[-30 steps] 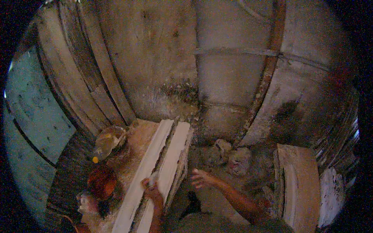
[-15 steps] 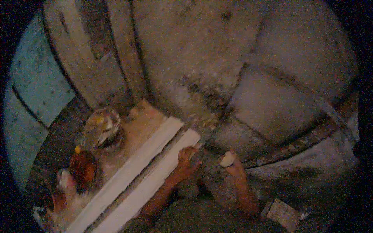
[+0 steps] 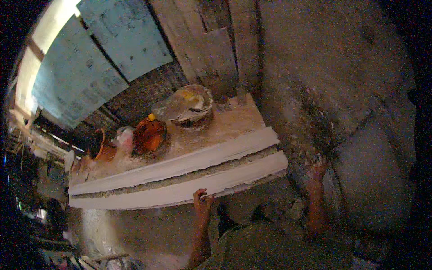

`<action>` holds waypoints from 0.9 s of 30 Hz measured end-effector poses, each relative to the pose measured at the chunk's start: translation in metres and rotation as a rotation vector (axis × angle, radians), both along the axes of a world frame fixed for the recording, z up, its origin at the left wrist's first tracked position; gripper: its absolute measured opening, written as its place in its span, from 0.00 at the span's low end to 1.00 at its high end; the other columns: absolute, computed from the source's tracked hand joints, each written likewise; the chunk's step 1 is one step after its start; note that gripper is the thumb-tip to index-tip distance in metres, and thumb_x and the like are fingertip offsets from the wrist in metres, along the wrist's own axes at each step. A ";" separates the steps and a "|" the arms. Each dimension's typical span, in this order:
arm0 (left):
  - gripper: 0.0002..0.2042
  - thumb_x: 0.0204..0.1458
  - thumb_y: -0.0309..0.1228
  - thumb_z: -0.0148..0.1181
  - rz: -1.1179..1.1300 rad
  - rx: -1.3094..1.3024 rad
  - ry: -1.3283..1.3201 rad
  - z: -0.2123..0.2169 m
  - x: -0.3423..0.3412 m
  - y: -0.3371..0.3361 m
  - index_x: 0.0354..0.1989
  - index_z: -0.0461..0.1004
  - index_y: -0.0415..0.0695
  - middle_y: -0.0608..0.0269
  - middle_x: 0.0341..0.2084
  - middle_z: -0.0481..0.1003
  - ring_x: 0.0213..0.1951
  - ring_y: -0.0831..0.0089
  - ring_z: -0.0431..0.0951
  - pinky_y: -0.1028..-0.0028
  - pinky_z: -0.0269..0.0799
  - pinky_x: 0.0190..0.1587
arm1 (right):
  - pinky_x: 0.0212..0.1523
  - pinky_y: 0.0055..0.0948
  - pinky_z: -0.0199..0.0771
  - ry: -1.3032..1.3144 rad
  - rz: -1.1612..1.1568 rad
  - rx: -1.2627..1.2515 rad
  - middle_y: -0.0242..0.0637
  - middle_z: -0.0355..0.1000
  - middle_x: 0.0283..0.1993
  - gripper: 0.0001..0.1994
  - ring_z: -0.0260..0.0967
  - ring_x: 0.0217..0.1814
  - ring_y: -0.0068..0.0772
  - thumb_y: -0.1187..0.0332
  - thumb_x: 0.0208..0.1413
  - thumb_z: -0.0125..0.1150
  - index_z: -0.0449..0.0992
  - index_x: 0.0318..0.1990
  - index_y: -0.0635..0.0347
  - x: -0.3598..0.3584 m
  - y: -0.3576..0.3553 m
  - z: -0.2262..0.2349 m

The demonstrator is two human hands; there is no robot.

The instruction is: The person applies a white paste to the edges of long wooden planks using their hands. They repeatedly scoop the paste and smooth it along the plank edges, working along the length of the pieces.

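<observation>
Two long white strips lie side by side along the front of a worktop, a far strip [image 3: 180,162] and a near strip [image 3: 180,192], with a rough dark gap between them. My left hand [image 3: 204,202] is at the front edge of the near strip, its fingers bent a little and apart, with no object seen in them. Off the strips' right end, my right hand [image 3: 317,170] reaches forward over the floor. It is dim and blurred, so its fingers and anything in them do not show clearly.
Behind the strips on the worktop [image 3: 245,114] stand a plastic-wrapped bundle [image 3: 191,105], an orange-brown bowl [image 3: 150,135], a pinkish-white lump [image 3: 124,138] and a brown pot [image 3: 102,146]. Blue-green panels [image 3: 99,58] and wooden boards [image 3: 198,49] rise behind. Dark debris [image 3: 315,117] lies on the floor at right.
The view has swung left, bringing in the whole length of the strips. My left hand is now farther left along the near strip. My right hand, which held a pale rounded piece, reaches farther out.
</observation>
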State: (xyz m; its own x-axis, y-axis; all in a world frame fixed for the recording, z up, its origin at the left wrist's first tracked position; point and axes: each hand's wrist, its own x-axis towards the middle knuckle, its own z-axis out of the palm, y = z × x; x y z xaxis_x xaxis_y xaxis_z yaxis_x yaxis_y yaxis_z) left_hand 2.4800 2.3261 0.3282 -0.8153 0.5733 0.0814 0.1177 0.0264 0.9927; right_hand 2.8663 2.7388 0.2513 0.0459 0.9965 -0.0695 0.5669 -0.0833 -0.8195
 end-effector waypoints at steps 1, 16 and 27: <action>0.19 0.52 0.26 0.67 0.026 -0.044 0.061 0.000 0.001 -0.010 0.52 0.70 0.46 0.59 0.52 0.68 0.52 0.64 0.70 0.64 0.70 0.53 | 0.51 0.44 0.77 -0.041 0.029 0.025 0.40 0.75 0.46 0.21 0.74 0.47 0.43 0.54 0.58 0.60 0.72 0.55 0.56 -0.008 0.011 0.007; 0.17 0.55 0.24 0.64 0.031 -0.113 0.307 0.026 -0.238 -0.097 0.52 0.69 0.45 0.59 0.51 0.68 0.48 0.68 0.72 0.69 0.73 0.48 | 0.52 0.45 0.76 -0.510 -0.042 0.048 0.43 0.74 0.48 0.21 0.74 0.48 0.46 0.56 0.58 0.60 0.72 0.55 0.56 -0.095 -0.064 -0.014; 0.19 0.56 0.30 0.65 0.023 -0.017 0.007 0.000 -0.329 -0.114 0.55 0.69 0.42 0.62 0.49 0.70 0.49 0.71 0.72 0.71 0.70 0.55 | 0.53 0.46 0.75 -0.714 -0.124 0.097 0.45 0.74 0.49 0.21 0.73 0.50 0.48 0.57 0.57 0.60 0.72 0.56 0.56 -0.077 -0.056 0.000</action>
